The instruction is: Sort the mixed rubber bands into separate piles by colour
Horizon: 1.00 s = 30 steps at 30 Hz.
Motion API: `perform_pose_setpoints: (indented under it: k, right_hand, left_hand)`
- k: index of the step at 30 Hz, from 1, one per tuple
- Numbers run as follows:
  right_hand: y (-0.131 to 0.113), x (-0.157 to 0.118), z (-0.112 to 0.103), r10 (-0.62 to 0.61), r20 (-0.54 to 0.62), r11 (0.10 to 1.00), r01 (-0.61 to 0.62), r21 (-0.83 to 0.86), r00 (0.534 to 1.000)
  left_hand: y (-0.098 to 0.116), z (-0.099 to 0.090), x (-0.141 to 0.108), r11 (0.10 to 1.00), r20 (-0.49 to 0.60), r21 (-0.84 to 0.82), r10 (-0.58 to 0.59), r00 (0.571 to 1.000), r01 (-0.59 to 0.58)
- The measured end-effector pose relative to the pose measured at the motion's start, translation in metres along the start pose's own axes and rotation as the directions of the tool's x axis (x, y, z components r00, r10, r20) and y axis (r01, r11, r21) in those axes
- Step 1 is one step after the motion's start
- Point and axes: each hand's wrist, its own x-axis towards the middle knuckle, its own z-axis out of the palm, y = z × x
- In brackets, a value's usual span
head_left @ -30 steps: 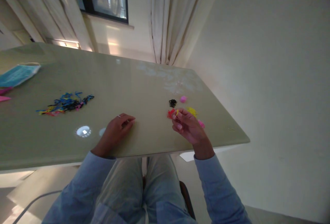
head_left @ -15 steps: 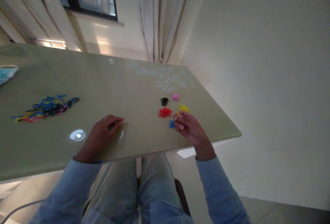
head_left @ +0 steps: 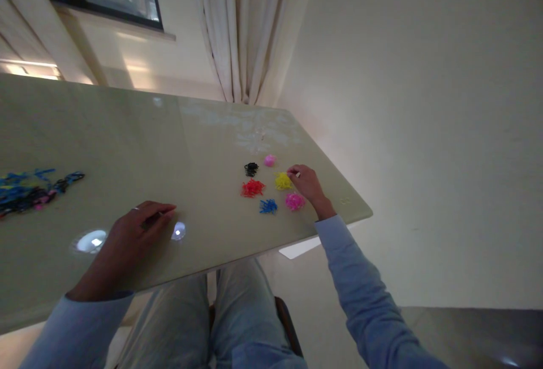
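Observation:
My right hand is at the right edge of a small yellow pile, thumb and fingers pinched together; what they hold, if anything, is too small to make out. The pile consists of thin pieces that look like little rubber bands. Similar heaps lie around it: red, black, blue, bright pink and a smaller pale pink one. My left hand, with a ring on one finger, rests on the table with its fingers curled closed and nothing showing in them.
A mixed-colour heap of the same pieces lies at the left on the glossy table. The table's right corner is beyond my right hand, beside a pale wall. Curtains hang behind the far edge.
My right hand has moved from above the blue and pink heaps up to the yellow pile, uncovering them. It held a yellow band before. The view has shifted right; my left hand stays resting.

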Motion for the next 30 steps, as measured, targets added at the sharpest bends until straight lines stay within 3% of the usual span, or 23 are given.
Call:
perform_pose_setpoints:
  k: [5, 9, 19, 25, 28, 30]
  right_hand:
    - [0.005, 0.003, 0.004, -0.003, 0.031, 0.999, 0.004, -0.035, 1.0]
    - [0.007, 0.0, 0.005, 0.001, 0.013, 1.0, -0.001, -0.028, 1.0]
    - [-0.004, -0.03, -0.007, -0.003, -0.145, 0.99, 0.023, 0.136, 0.989]
    - [-0.047, -0.065, 0.005, -0.032, -0.137, 0.927, 0.08, 0.367, 0.99]
    - [-0.08, -0.083, 0.026, -0.13, -0.035, 0.871, 0.131, 0.474, 0.991]
    - [-0.1, -0.091, 0.043, -0.249, 0.085, 0.833, 0.169, 0.526, 0.965]
  left_hand:
    - [0.003, 0.0, 0.0, 0.999, 0.002, -0.001, -0.05, 0.999, 0.05]
    - [0.003, 0.0, 0.001, 1.0, 0.0, -0.006, -0.026, 1.0, 0.026]
    - [-0.003, 0.001, 0.001, 1.0, -0.011, 0.018, 0.01, 1.0, -0.01]
    - [0.003, 0.001, 0.001, 1.0, -0.025, -0.008, 0.02, 0.999, -0.02]
    - [0.006, 0.0, 0.001, 1.0, -0.027, -0.028, 0.009, 1.0, -0.01]
    - [0.008, 0.0, 0.0, 0.999, -0.021, -0.04, 0.01, 1.0, -0.011]
